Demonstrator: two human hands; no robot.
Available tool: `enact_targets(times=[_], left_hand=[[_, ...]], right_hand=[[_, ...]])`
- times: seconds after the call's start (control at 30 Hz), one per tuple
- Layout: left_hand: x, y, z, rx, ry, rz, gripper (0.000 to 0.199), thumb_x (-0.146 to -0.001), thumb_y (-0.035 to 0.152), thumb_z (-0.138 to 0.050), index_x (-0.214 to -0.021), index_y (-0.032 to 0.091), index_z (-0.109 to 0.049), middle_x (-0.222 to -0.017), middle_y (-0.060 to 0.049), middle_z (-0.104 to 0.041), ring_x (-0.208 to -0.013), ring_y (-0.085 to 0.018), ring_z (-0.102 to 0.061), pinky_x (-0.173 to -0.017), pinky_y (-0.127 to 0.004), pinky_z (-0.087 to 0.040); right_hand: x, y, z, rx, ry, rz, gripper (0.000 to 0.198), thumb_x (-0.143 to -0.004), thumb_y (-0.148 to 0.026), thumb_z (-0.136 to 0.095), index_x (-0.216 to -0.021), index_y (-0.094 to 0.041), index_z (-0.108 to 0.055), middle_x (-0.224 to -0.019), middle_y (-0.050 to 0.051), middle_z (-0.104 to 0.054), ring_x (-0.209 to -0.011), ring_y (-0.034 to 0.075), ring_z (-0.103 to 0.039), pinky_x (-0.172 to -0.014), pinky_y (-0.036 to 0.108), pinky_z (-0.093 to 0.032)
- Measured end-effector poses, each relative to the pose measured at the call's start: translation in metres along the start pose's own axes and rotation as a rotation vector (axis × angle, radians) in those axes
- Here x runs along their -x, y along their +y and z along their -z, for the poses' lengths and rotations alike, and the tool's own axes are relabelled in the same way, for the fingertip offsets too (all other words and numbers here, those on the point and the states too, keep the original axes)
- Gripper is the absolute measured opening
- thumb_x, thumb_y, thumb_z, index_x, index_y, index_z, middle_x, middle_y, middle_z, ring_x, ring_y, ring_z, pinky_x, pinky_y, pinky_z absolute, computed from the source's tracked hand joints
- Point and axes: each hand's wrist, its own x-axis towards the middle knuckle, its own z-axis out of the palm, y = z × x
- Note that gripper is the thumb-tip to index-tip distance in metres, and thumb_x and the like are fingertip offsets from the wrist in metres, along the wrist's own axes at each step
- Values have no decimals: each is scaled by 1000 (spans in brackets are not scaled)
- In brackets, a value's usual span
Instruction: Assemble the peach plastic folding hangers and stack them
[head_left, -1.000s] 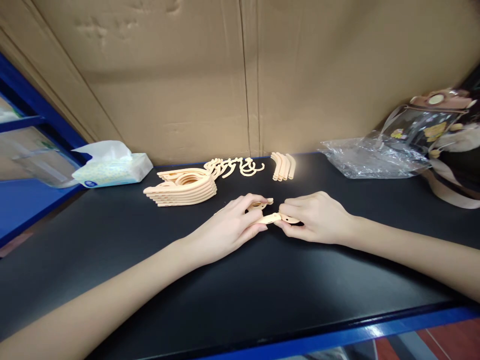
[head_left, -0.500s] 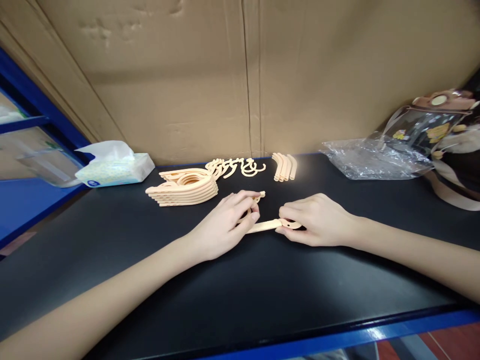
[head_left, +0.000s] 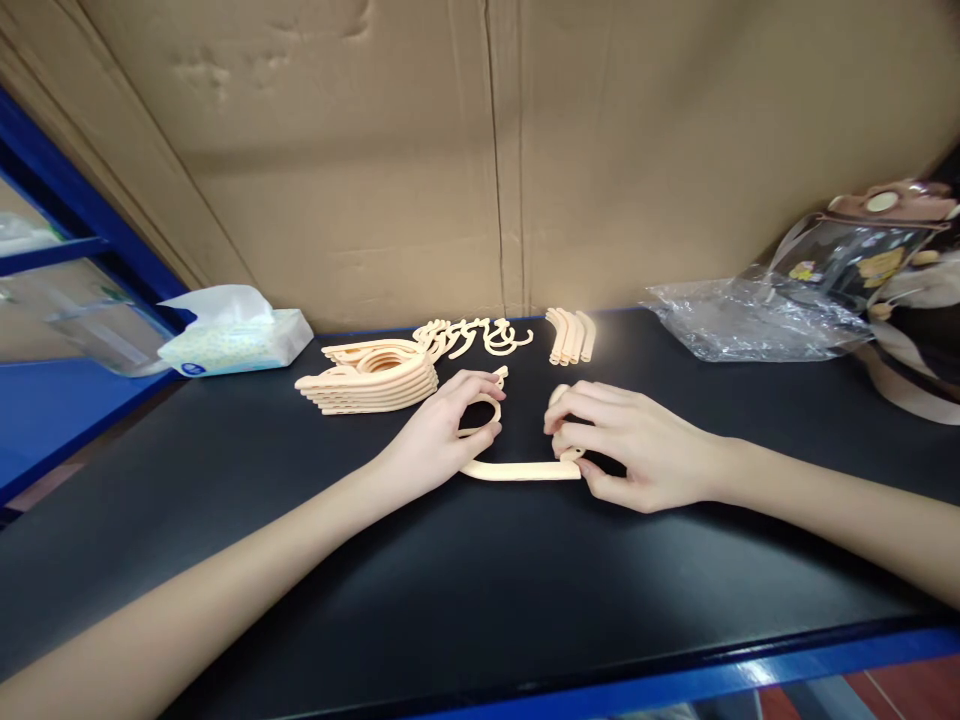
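A peach plastic hanger [head_left: 525,471] lies low over the black table, its straight bar running toward the right. My left hand [head_left: 435,430] is closed around its left part, thumb and fingers gripping the curved loop. Part of the hanger is hidden behind that hand. In the fingers of my right hand [head_left: 637,445] is a small curved peach piece [head_left: 574,454], mostly covered, close to the bar's right end. Whether the piece touches the bar I cannot tell.
Beyond my left hand is a stack of hanger parts [head_left: 367,385]. Several hooks [head_left: 469,335] and curved arm pieces [head_left: 572,335] lie at the back. A tissue pack [head_left: 240,340] is left; a plastic bag [head_left: 757,325] and a bottle [head_left: 847,255] are right. Cardboard [head_left: 360,170] stands behind.
The curved piece in my right hand has turned upward and come off its line with the bar. My left hand has shifted slightly left, and more of the bar shows.
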Motion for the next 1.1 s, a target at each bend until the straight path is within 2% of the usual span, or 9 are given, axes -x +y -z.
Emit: enact_targets(times=[0.2,0.33,0.43,0.5,0.57,0.8,1.1], left_hand=[[0,-2,-1,3,16,43,17,-85,21,-56,-101,20,-57,-115,-7,-56,-114,-22,-53,-101,-41,-42],[0,-1,-1,-17,42,66,20,-85,22,-57,-105,20,-56,-109,-5,-59,-106,-20,-57,-97,-40,-44],[0,-1,-1,-65,56,67,20,-85,22,-59,-105,20,-56,-106,-4,-61,-104,-20,-57,-94,-38,-45],[0,-1,-1,-91,66,72,20,-85,23,-60,-104,19,-57,-104,-3,-62,-101,-19,-57,-92,-37,-45],[0,0,-1,-97,73,68,18,-85,24,-59,-103,19,-57,-102,-3,-62,-99,-18,-58,-90,-35,-45],[0,5,1,-137,40,32,13,-87,23,-56,-99,20,-57,-101,-2,-62,-100,-18,-56,-90,-34,-43],[-1,8,1,-119,26,60,15,-85,25,-56,-99,21,-58,-100,-2,-63,-99,-19,-56,-91,-35,-43]], right_hand=[[1,3,-1,-108,-44,-28,21,-79,-9,-47,-92,-19,-59,-112,8,-53,-97,17,-50,-87,32,-42],[1,3,0,-177,-78,-33,25,-80,-6,-44,-95,-20,-59,-112,6,-55,-96,15,-52,-87,31,-42],[-1,1,1,-195,-78,-37,8,-85,-19,-52,-89,-19,-59,-107,6,-57,-92,16,-53,-85,31,-43],[-2,-2,0,-200,-73,-46,14,-83,-34,-60,-85,-20,-58,-107,5,-58,-92,16,-53,-83,31,-42],[-2,-5,0,-220,-77,-53,20,-81,-38,-64,-85,-20,-56,-106,5,-58,-93,16,-53,-83,30,-42],[-2,-13,3,-320,-110,-84,21,-77,-20,-64,-97,-19,-56,-99,4,-60,-88,15,-52,-78,28,-43],[-4,-12,1,-356,-101,-62,35,-66,-1,-52,-97,-18,-57,-96,4,-60,-84,15,-50,-76,28,-43]])
